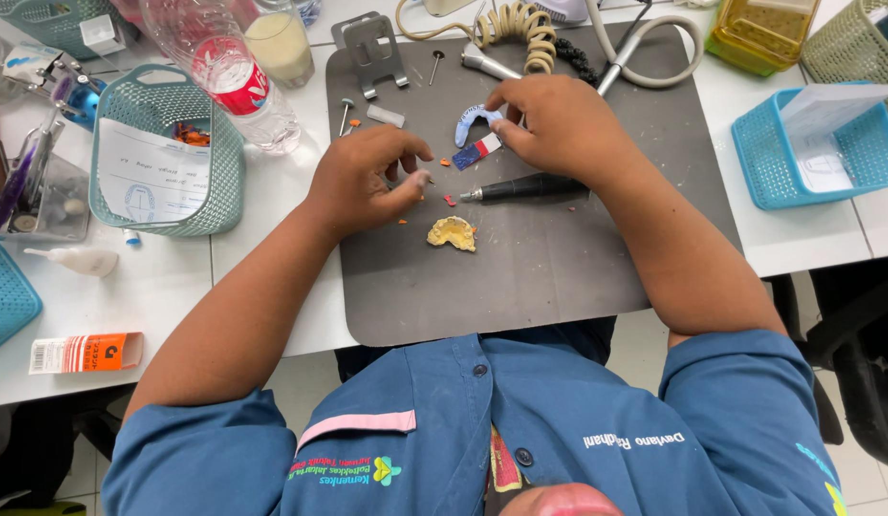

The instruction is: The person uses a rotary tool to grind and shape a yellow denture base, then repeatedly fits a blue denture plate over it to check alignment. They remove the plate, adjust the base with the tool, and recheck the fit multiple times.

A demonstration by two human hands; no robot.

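Observation:
My left hand [368, 177] rests on the dark grey mat [520, 277], fingers curled and pinching a tiny piece near small orange-red crumbs. My right hand [559, 124] reaches over a small blue, white and red rectangular piece [476, 151], fingertips touching it, beside a pale blue arch-shaped dental piece [471, 120]. A yellow dental cast [452, 232] lies on the mat below my left hand. A black rotary handpiece [520, 188] lies between my hands, tip pointing left.
A teal basket [167, 153] with papers and a clear plastic bottle [224, 72] stand at left. A blue basket [817, 153] holds a paper at right. A metal stand [370, 50] and coiled cord [520, 29] sit at the mat's far edge. An orange box [86, 353] lies near left.

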